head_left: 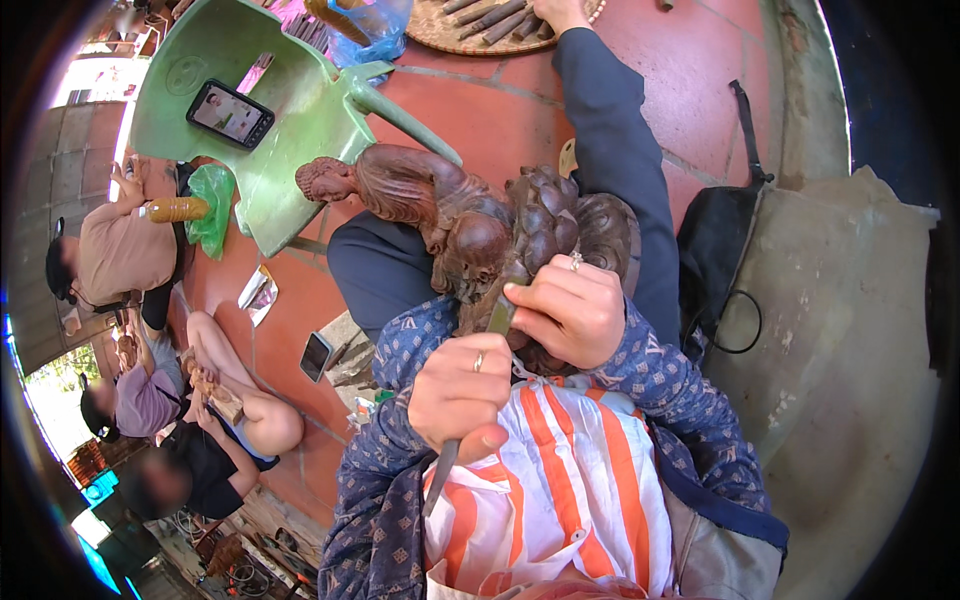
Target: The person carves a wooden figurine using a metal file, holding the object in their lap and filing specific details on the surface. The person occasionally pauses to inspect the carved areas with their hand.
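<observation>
Across my lap lies a reddish-brown carved wooden statue (pixel 475 235), a robed figure with its head to the left and a round carved base to the right. My left hand (pixel 462 388) is closed round a narrow flat file (pixel 502 316), whose dark tail sticks out below the fist toward my striped shirt. Near the file's upper end my right hand (pixel 572 310) is closed, thumb and fingers pinching it against the carving. Its tip is hidden by the right fingers and the wood.
A green plastic chair (pixel 290 110) with a phone (pixel 230 114) on it stands at upper left. A round woven tray (pixel 440 30) of tool handles lies at the top, where another person's hand (pixel 562 12) reaches. Several people sit at left. A black bag (pixel 715 235) lies at right.
</observation>
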### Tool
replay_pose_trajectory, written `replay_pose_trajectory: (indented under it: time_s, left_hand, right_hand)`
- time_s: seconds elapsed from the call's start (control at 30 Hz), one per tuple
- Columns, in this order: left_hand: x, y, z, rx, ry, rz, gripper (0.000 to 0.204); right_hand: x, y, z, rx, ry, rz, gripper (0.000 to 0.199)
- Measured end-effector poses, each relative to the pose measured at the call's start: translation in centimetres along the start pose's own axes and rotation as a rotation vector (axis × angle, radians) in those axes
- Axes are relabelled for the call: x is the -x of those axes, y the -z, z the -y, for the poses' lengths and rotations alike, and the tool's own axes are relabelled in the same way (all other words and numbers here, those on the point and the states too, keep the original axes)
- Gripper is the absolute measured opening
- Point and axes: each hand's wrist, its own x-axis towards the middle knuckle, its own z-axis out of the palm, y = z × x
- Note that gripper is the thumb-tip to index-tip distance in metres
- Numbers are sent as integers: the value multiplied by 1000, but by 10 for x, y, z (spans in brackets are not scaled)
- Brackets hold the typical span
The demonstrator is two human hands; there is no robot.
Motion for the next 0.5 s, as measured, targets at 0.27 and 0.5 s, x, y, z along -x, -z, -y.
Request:
replay_pose_trajectory:
  time_s: [0.27, 0.5]
  left_hand:
    - [8, 0, 4, 4, 6, -101, 44]
    - [3, -5, 14, -2, -61, -293, 56]
  right_hand:
    - [0, -6, 2, 11, -18, 10, 28]
    - [-6, -8, 5, 12, -71, -18, 25]
